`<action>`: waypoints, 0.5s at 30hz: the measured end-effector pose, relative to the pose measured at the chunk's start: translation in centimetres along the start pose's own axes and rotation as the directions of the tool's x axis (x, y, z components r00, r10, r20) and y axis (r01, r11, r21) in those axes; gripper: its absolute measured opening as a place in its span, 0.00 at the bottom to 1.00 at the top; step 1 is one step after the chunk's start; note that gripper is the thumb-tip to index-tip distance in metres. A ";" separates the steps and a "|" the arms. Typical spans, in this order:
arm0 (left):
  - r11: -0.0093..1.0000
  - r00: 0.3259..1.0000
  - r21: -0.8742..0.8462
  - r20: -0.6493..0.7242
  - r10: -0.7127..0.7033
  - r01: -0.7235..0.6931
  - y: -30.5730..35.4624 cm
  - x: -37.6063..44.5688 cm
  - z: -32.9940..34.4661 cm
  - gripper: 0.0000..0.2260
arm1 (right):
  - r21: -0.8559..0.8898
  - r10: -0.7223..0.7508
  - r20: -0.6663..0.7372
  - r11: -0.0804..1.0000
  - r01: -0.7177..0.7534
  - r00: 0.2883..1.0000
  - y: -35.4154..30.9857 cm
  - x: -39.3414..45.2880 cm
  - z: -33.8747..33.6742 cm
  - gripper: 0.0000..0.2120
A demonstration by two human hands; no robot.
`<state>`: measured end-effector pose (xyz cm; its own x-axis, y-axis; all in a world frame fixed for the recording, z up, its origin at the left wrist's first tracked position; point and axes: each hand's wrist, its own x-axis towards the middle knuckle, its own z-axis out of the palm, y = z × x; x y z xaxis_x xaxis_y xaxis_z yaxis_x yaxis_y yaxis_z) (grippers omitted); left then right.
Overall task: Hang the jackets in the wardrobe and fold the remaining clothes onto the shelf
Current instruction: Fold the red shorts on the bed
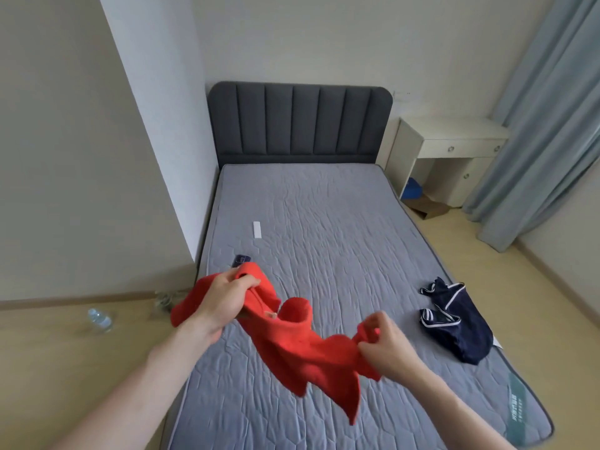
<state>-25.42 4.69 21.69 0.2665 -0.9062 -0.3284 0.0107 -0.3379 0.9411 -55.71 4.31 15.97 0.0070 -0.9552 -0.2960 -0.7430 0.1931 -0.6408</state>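
Above the near end of the bed (341, 222), the left hand (224, 300) and right hand (386, 344) each grip an edge of the red garment (302, 349), held up crumpled. Folding looks underway; next it needs spreading flat. Farther right, a navy garment (461, 326) lies waiting on the mattress.

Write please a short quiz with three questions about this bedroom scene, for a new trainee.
1. True or false: both hands grip the red garment.
2. Where does the navy garment lie? A) on the floor B) on the mattress, on the person's right C) on the desk
3. Fill in: a plastic ____ lies on the floor at the left.

Key:
1. True: the left hand and the right hand each hold one end.
2. B
3. bottle
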 end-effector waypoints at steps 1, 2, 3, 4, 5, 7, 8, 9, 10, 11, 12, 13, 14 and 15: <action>1.000 0.999 -0.014 0.053 -0.002 0.002 0.5 -0.4 0.8 0.08 | 0.039 -0.068 0.022 0.997 0.068 0.997 -0.5 -0.6 0.8 0.25; 1.000 0.995 -0.023 0.104 0.004 -0.002 1.1 -0.8 1.5 0.10 | 0.088 -0.147 0.049 0.986 0.142 0.988 -1.2 -1.0 1.6 0.34; 0.999 0.990 -0.031 0.141 0.011 -0.007 1.6 -1.1 2.2 0.11 | 0.142 -0.228 0.083 0.966 0.215 0.970 -2.1 -1.4 2.2 0.39; 0.999 0.986 -0.028 0.165 0.022 -0.017 2.0 -1.4 2.8 0.11 | 0.189 -0.308 0.113 0.940 0.284 0.944 -3.1 -1.6 2.8 0.42; 0.999 0.983 -0.023 0.182 0.034 -0.031 2.4 -1.8 3.4 0.10 | 0.228 -0.370 0.148 0.915 0.332 0.917 -4.0 -1.6 3.2 0.43; 0.998 0.978 -0.022 0.202 0.054 -0.050 2.7 -2.3 4.0 0.09 | 0.268 -0.420 0.214 0.893 0.361 0.882 -5.4 -1.2 3.6 0.41; 0.998 0.977 -0.030 0.206 0.059 -0.054 2.6 -2.3 4.1 0.11 | 0.256 -0.418 0.248 0.898 0.357 0.874 -5.7 -1.1 3.6 0.37; 0.998 0.976 -0.050 0.209 0.056 -0.046 2.4 -2.3 4.0 0.13 | 0.230 -0.405 0.282 0.909 0.348 0.870 -5.9 -1.0 3.7 0.32; 0.996 0.976 -0.087 0.214 0.047 -0.029 2.2 -2.3 3.8 0.13 | 0.205 -0.379 0.311 0.922 0.328 0.872 -5.8 -0.9 3.9 0.26; 0.991 0.975 -0.130 0.218 0.029 -0.001 2.0 -2.3 3.6 0.13 | 0.189 -0.351 0.340 0.934 0.302 0.872 -5.5 -0.8 4.2 0.20; 0.987 0.975 -0.160 0.224 0.006 0.031 1.9 -2.4 3.3 0.13 | 0.200 -0.338 0.369 0.939 0.281 0.866 -5.1 -0.9 4.5 0.14; 0.983 0.973 -0.173 0.231 -0.015 0.056 1.7 -2.4 2.9 0.14 | 0.213 -0.336 0.385 0.939 0.272 0.859 -4.8 -0.9 5.0 0.09; 0.982 0.970 -0.179 0.242 -0.021 0.066 1.5 -2.4 2.5 0.13 | 0.219 -0.338 0.383 0.937 0.271 0.860 -4.6 -1.0 5.2 0.06; 0.982 0.969 -0.177 0.245 -0.021 0.066 1.3 -2.3 2.0 0.12 | 0.219 -0.329 0.355 0.939 0.264 0.875 -4.6 -1.0 5.2 0.06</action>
<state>-27.95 5.83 23.49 0.0218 -0.9336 -0.3576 0.1985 -0.3465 0.9168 -48.79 5.59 15.53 0.4882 -0.8197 -0.2996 -0.5492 -0.0217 -0.8354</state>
